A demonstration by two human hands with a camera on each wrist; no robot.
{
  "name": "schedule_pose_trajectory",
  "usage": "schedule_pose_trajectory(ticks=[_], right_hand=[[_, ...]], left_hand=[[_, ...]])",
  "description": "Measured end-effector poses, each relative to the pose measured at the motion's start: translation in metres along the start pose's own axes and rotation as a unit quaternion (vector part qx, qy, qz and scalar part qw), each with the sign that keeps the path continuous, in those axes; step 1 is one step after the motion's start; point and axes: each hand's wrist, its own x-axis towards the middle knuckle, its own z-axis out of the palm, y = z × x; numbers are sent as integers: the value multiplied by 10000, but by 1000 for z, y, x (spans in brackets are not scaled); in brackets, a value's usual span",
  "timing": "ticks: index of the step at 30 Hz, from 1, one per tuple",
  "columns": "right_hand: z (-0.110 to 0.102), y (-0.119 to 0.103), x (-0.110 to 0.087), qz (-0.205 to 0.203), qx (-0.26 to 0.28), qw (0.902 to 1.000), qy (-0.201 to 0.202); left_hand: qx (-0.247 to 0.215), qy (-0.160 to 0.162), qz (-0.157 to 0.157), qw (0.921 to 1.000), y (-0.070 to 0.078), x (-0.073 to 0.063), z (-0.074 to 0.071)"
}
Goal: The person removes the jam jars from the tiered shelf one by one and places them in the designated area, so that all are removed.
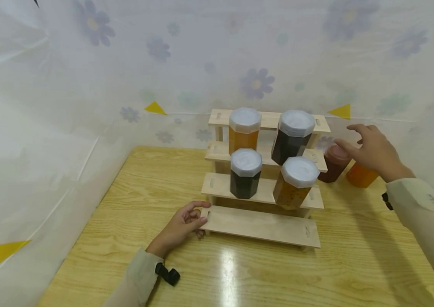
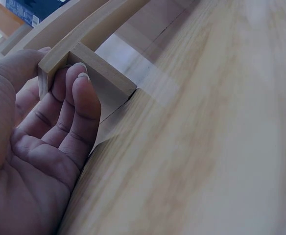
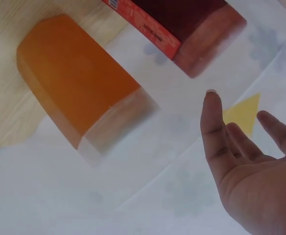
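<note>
My left hand (image 1: 180,226) grips the left end of the lowest step of a wooden tiered rack (image 1: 259,224). In the left wrist view the thumb lies over the board (image 2: 79,32) and the fingers curl beneath it. My right hand (image 1: 379,152) hovers, fingers apart and holding nothing, above two jars right of the rack. One is a dark red jar (image 1: 332,168) with a reddish lid; the other is an orange jar (image 1: 360,175), partly hidden by the hand. In the right wrist view, a gap separates the hand (image 3: 250,171) from the orange jar (image 3: 79,78) and dark red jar (image 3: 202,34).
On the rack's upper steps stand an amber jar (image 1: 243,138), a black jar (image 1: 289,143), a smaller dark jar (image 1: 244,183) and a speckled brown jar (image 1: 291,194), all white-lidded. A flowered sheet (image 1: 201,51) hangs behind the wooden table (image 1: 132,200).
</note>
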Motion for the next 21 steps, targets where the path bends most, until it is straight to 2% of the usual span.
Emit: schedule_pose_trajectory(ticks=[11, 21], right_hand=[[-19, -9, -5, -5, 196, 9992, 345], [-28, -17, -7, -61, 470, 9962, 736]], left_hand=[[-7, 9, -90, 10000, -2, -1, -1], [-25, -30, -20, 10000, 0, -1, 0]])
